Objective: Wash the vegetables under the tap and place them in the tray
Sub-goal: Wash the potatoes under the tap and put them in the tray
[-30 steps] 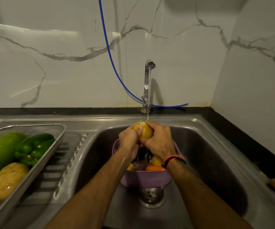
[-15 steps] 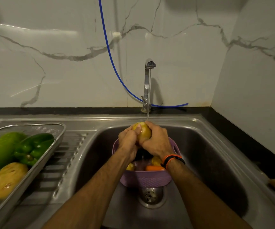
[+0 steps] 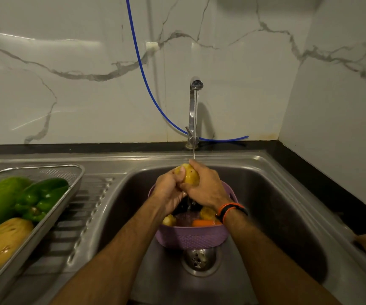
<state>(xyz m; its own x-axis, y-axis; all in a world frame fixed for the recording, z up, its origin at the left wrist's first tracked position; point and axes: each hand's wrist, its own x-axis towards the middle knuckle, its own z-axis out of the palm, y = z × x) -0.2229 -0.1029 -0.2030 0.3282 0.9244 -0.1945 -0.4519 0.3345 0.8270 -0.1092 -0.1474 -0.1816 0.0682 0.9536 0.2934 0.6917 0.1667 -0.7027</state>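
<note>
The sink (image 3: 265, 172), tap (image 3: 192, 111) and mesh tray (image 3: 76, 179) are shiny metal, the purple basket (image 3: 191, 238) matt perforated plastic, the wall (image 3: 89, 84) glossy marble.

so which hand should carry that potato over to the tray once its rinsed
Left, probably. The tray sits on the drainboard on the person's left, and the left hand already grips the potato on that side. The right hand would have to cross over the left arm.

Tray (image 3: 76, 183) set left on drainboard, peppers (image 3: 39, 197) and potato (image 3: 6, 241) in it; basket (image 3: 191, 237) placed in sink (image 3: 276, 216), tap (image 3: 193, 111) behind, potato in hands (image 3: 189, 178) held above basket.
</note>
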